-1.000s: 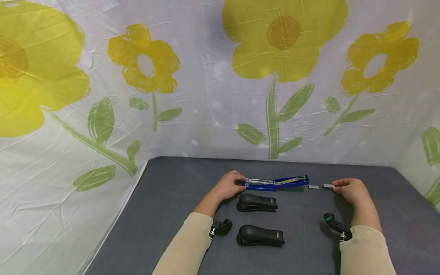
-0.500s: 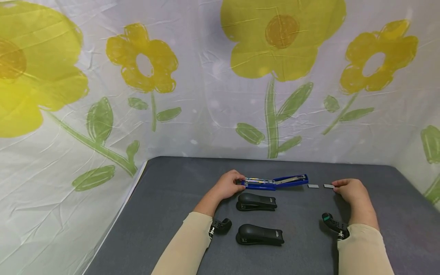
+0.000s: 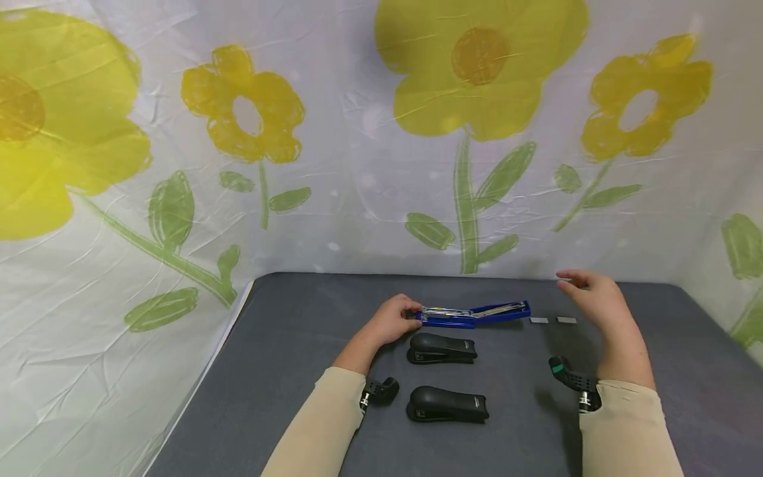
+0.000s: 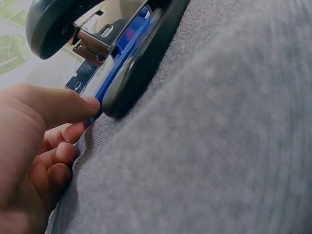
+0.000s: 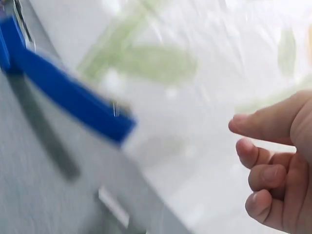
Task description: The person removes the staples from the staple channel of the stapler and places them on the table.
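I saw the left hand [image 3: 390, 321] pinching the unfolded blue stapler [image 3: 454, 322] by its end; right hand [image 3: 596, 301] raised, empty, fingers loosely curled, near two grey strips [image 3: 566, 320].

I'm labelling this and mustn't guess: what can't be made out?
Left end of the blue stapler: head view, covered by the left hand.
Markings on the black staplers: head view, too small to read.
Part of the right hand: right wrist view, cut off by right edge.
Detail on the pale strip: right wrist view, blurred.
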`<state>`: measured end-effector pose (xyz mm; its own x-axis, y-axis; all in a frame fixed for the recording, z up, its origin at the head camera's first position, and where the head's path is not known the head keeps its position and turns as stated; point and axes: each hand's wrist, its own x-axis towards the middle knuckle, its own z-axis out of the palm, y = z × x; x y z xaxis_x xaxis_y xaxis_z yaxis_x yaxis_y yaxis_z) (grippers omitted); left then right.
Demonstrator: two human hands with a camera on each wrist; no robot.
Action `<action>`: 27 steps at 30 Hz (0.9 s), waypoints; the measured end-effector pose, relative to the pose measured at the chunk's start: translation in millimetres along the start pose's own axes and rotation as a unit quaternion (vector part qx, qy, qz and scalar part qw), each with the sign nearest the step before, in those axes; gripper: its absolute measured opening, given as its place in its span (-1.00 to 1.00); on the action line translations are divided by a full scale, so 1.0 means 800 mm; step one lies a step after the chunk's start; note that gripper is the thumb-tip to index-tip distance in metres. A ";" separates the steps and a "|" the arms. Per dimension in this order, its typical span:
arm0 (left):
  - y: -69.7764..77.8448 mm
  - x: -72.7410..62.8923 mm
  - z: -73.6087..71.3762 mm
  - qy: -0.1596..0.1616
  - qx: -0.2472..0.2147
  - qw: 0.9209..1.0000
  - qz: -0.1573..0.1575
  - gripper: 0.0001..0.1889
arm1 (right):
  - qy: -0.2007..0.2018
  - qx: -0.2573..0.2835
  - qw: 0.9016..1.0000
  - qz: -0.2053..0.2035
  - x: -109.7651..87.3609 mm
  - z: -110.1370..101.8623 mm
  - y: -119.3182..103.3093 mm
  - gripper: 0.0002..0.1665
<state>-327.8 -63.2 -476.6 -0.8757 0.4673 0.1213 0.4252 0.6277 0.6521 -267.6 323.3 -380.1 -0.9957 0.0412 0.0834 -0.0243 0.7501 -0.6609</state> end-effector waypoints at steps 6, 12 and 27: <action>0.000 -0.008 -0.004 -0.009 -0.053 0.999 -0.010 -0.58 | 0.018 0.004 0.997 -0.079 -0.003 0.018 -0.057 -0.49; 0.012 -0.018 -0.015 -0.047 -0.097 0.994 -0.026 -0.45 | -0.020 0.023 0.992 -0.121 -0.011 0.039 -0.103 -0.58; 0.027 -0.064 -0.025 -0.130 -0.067 0.989 -0.006 -0.57 | -0.204 -0.047 0.954 -0.214 -0.033 0.117 -0.167 -0.59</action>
<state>-278.1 -86.2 -454.0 -0.7847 0.6158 -0.0713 0.3669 0.5539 0.7474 -246.6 160.2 -363.8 -0.8485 -0.5288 0.0205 -0.4478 0.6968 -0.5603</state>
